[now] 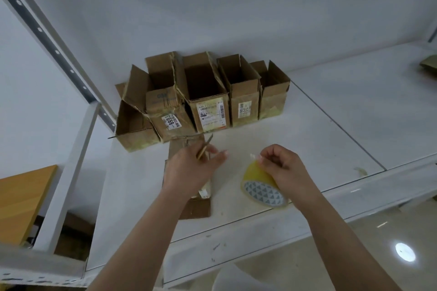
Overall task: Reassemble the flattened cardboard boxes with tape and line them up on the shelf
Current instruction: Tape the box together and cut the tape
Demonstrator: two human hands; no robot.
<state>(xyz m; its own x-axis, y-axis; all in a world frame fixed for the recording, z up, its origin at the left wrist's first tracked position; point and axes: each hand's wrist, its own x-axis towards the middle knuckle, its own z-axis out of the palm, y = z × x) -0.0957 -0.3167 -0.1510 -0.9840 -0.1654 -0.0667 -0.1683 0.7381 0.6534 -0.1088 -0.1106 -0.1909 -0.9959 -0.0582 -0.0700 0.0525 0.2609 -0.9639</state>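
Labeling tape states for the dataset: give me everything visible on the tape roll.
The tape roll is a ring of yellowish, translucent packing tape wound on a core printed with a grey-and-white triangle pattern. It stands tilted on the white shelf, near the front edge, right of the flattened cardboard. The right hand rests over its top, and its grip pinches the free tape end, lifted slightly off the roll. Nothing else touches it.
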